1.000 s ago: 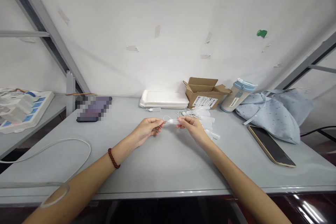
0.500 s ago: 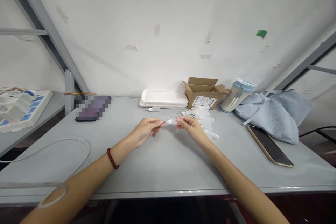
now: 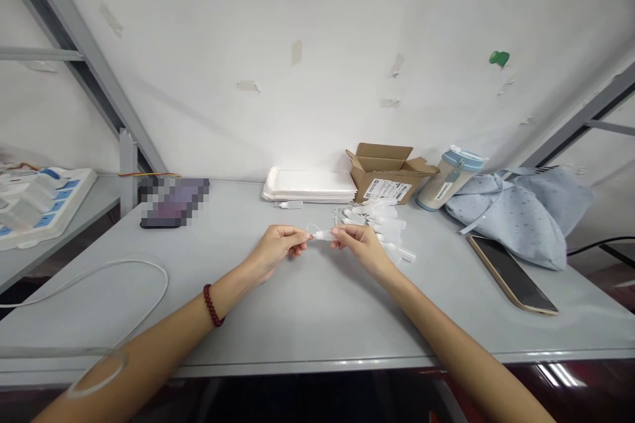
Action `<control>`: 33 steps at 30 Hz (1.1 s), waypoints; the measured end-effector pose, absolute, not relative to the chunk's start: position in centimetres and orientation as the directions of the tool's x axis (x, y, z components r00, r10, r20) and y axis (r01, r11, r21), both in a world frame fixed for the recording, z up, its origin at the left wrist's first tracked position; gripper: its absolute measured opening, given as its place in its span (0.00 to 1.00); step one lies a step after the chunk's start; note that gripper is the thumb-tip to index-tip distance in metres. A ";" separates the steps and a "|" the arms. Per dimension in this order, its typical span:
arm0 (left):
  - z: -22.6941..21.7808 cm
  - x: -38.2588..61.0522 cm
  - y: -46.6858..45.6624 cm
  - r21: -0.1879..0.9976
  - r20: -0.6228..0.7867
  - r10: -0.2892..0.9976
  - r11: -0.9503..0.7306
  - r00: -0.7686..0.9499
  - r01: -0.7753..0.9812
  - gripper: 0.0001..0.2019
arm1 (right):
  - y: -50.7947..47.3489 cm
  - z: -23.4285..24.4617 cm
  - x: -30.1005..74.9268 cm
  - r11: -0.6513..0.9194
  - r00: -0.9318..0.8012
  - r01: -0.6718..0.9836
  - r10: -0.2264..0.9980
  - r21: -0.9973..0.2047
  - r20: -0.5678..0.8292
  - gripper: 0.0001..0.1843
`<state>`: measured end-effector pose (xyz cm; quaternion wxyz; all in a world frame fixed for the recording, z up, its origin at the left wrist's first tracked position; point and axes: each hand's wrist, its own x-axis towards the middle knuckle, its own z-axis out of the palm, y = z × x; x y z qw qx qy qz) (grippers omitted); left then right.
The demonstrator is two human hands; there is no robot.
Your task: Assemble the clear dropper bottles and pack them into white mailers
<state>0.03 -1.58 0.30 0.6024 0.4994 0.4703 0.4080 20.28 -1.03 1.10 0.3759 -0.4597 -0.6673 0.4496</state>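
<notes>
Between my fingers, over the middle of the table, lies a small translucent white dropper bottle [image 3: 324,235] with a narrow nozzle pointing left. My right hand [image 3: 358,242] pinches its body between thumb and fingers. At the nozzle's end, the thumb and finger of my left hand [image 3: 284,244] are pressed together on something too small to make out, a bit of red showing there. A thin white loop arches above the nozzle. Beyond my right hand is a pile of similar bottles [image 3: 389,225]. One more bottle [image 3: 290,205] lies on its own behind my hands.
At the wall stand a stack of white trays [image 3: 312,185], an open cardboard box [image 3: 384,178] and a cup [image 3: 449,178]. To the right are a blue cloth bag [image 3: 520,211] and a phone [image 3: 510,274]. A dark phone [image 3: 173,203] and a white cable [image 3: 163,284] lie left.
Both hands stay on the bottle, with the left fingertips still at its nozzle. The view has shifted slightly; nothing else has visibly moved.
</notes>
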 end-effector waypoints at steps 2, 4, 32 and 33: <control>0.4 0.0 -1.7 0.985 -0.165 0.959 0.172 0.229 -0.010 0.12 | -1.2 1.1 20.2 0.170 -0.298 0.281 0.951 -0.945 0.083 0.19; 0.4 0.1 -1.8 0.984 -0.170 0.958 0.177 0.231 -0.010 0.12 | -1.3 1.1 20.2 0.168 -0.300 0.275 0.950 -0.947 0.081 0.19; 1.4 0.4 -1.8 0.971 -0.228 0.934 0.239 0.274 -0.009 0.24 | -1.0 1.0 20.1 0.242 -0.251 0.230 0.950 -0.943 0.183 0.19; 1.4 0.3 -1.8 0.978 -0.205 0.945 0.206 0.255 0.021 0.22 | -0.9 1.0 20.2 0.239 -0.240 0.234 0.953 -0.942 0.182 0.19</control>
